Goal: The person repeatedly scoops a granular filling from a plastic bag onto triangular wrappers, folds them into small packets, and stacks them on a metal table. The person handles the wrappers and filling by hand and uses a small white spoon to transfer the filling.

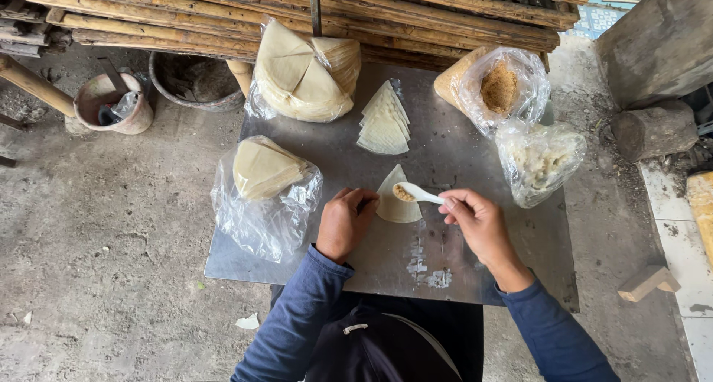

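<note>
Four plastic bags, one white spoon, one metal sheet, perhaps six fanned wrappers

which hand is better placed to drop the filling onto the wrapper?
Right hand: it holds the white spoon, loaded bowl already over the triangular wrapper. Left hand is pinning the wrapper's left edge to the metal sheet.
</note>
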